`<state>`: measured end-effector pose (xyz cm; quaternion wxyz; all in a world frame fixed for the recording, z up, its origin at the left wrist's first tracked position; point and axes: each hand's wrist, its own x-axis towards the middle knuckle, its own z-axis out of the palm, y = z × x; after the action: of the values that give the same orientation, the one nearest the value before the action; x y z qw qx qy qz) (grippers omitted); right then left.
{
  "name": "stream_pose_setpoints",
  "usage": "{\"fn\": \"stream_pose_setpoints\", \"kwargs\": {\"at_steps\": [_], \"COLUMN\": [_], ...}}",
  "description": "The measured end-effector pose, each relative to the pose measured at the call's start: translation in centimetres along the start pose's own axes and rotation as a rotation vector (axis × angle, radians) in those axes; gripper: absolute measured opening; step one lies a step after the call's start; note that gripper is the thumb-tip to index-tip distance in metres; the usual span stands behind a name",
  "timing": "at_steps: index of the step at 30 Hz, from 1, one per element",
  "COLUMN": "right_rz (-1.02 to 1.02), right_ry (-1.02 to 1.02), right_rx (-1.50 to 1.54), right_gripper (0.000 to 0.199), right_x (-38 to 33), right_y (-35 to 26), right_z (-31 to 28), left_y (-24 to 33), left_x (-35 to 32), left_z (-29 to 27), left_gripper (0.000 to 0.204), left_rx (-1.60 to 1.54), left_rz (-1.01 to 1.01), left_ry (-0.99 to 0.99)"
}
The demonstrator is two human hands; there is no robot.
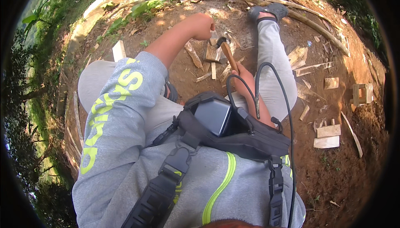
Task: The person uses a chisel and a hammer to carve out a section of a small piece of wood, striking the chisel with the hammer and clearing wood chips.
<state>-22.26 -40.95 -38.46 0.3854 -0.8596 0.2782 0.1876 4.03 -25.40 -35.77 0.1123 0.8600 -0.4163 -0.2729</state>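
My right hand [245, 80] is wrapped round the wooden handle of a hammer [228, 54], whose dark head is over a small wooden block [213, 55] on the ground. My left hand [203, 27] is closed just beyond the block. A pale piece shows below its fingers, but I cannot make out what it grips. A narrow wood strip [213, 71] lies on the near side of the block, and a longer split piece [194, 55] is to its left.
Wood offcuts [327, 136] and a small wooden frame [363, 94] lie on the brown soil to the right. A long pole [321, 30] crosses the far side. A black chest bag [250, 138] with a looping cable [287, 99] hangs before me, above my bent legs.
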Motion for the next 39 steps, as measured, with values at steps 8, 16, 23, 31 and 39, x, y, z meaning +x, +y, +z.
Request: {"fn": "stream_pose_setpoints", "kwargs": {"at_steps": [8,16,23,31,39], "right_rz": [-0.004,-0.057,0.004,-0.009,-0.101], "right_ry": [-0.005,0.029,-0.001,0.024,0.225], "right_rx": [-0.07,-0.022,-0.063,-0.091,0.199], "right_gripper": [0.037,0.037,0.048,0.043,0.037], "right_x": [1.0,0.6,0.3,0.4,1.7], "right_y": [1.3,1.5,0.9,1.0,3.1], "right_z": [0.7,0.8,0.6,0.6,0.5], "left_y": [0.5,-0.5,0.8,-1.7,-1.5], "left_x": [-0.7,2.6,3.4,5.3,4.9], "left_z": [2.5,6.2,3.9,4.7,4.7], "left_gripper": [0.038,0.046,0.05,0.053,0.043], "left_rx": [-0.366,-0.804,-0.639,-0.72,-0.754], "left_rz": [-0.221,-0.394,-0.422,-0.438,-0.445], "left_ry": [0.216,0.338,0.26,0.196,0.215]}}
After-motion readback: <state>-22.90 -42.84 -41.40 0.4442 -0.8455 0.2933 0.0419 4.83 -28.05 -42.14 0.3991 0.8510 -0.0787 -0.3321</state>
